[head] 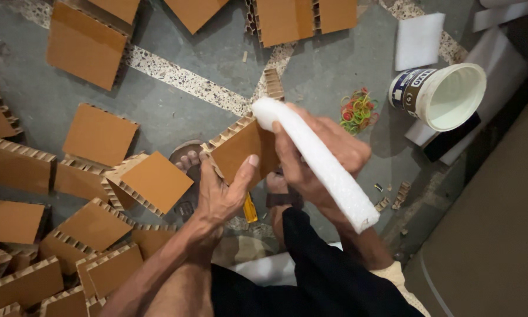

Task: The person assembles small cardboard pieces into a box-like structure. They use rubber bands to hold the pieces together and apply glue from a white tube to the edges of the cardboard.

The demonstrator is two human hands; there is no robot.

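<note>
Fingers of the left hand [220, 196] were clamped on a square cardboard piece [240, 148], thumb pressed on its brown face, other fingers hidden behind its lower left edge. Right hand [322, 158] was closed around a white foam strip [318, 161], which ran diagonally from above the cardboard piece down to the right, its top end touching the piece's upper corner. Piece was held above the floor [217, 58], just over the person's bare foot [189, 159]. A yellow-handled tool [250, 208] lay on the floor below the hands. Dark trousers [328, 276] filled the bottom of the view. Many more cardboard squares [100, 135] lay scattered left and top, corrugated edges showing. To the right: a heap of coloured rubber bands [358, 110], a white plastic tub [443, 95] on its side, and a white foam sheet [419, 41], well apart from the hands.
</note>
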